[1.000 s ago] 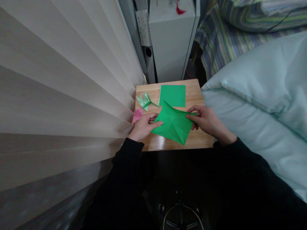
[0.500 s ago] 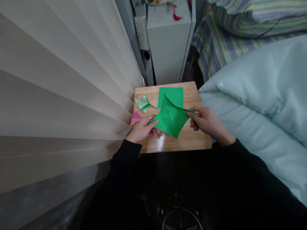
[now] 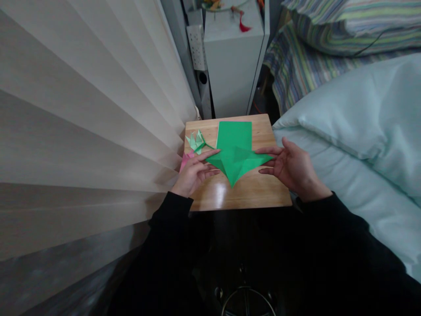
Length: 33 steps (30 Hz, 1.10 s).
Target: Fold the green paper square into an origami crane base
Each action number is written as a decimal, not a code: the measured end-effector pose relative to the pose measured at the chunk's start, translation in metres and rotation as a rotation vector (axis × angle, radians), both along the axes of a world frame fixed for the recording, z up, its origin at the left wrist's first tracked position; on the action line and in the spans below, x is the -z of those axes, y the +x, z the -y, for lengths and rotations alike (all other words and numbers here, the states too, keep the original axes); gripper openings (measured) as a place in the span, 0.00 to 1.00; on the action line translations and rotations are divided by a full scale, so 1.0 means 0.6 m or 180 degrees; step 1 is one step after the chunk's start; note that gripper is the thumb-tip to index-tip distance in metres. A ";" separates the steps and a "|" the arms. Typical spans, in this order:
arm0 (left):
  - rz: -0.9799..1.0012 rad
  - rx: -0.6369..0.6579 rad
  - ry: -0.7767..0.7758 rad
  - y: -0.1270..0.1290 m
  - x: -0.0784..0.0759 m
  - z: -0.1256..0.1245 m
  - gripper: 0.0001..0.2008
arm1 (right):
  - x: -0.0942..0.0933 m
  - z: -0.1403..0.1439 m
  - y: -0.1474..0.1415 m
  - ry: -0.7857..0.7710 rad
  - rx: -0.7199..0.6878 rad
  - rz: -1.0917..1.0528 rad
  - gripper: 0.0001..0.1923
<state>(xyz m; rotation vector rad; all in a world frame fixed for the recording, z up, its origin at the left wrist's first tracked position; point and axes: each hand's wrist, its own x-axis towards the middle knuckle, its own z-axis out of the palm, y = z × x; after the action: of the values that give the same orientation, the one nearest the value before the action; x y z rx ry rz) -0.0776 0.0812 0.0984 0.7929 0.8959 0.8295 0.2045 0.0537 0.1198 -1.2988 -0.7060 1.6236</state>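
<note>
A creased green paper sheet [image 3: 234, 163] is spread between my hands over the small wooden table, one corner pointing toward me. At its left corner is my left hand [image 3: 192, 174], the index finger along the upper edge and other fingers lower down. My right hand [image 3: 294, 169] has the right corner between its extended fingers, thumb raised away from the paper. Behind the sheet lies a flat green square of paper [image 3: 234, 134], partly covered by it. A light green folded paper flower [image 3: 196, 141] with a dark green stem and a pink folded paper piece [image 3: 184, 161] lie left.
The wooden table [image 3: 210, 197] has its front edge close to my body. Pale pleated curtains [image 3: 131, 131] hang along its left side. A white cabinet [image 3: 232, 70] stands behind, and a bed with light blue bedding [image 3: 355, 127] is at the right.
The green sheet has swung from a raised, curved position to a lower one, its near corner now pointing toward me. My right thumb has lifted off the paper, and the fingers of both hands have straightened.
</note>
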 end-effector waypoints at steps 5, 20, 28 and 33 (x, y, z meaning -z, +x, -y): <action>-0.0382 -0.0267 0.0234 0.008 0.020 -0.002 0.14 | 0.020 -0.001 -0.012 0.0312 -0.0099 0.0517 0.18; -0.0555 -0.0154 0.0549 0.005 0.021 -0.002 0.16 | 0.010 0.002 -0.017 0.0478 -0.0190 0.0446 0.19; -0.0455 -0.0235 0.0479 0.007 0.014 0.001 0.14 | -0.001 0.005 -0.020 0.0566 -0.0344 0.0569 0.19; -0.0394 -0.0336 0.0234 0.007 0.016 0.000 0.13 | 0.004 0.004 -0.020 0.0519 -0.0172 0.0386 0.18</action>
<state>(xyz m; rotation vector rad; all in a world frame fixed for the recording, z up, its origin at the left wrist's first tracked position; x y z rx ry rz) -0.0736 0.0811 0.0888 0.8741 1.0286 0.9176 0.1924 0.0514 0.1173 -1.2765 -0.9351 1.5053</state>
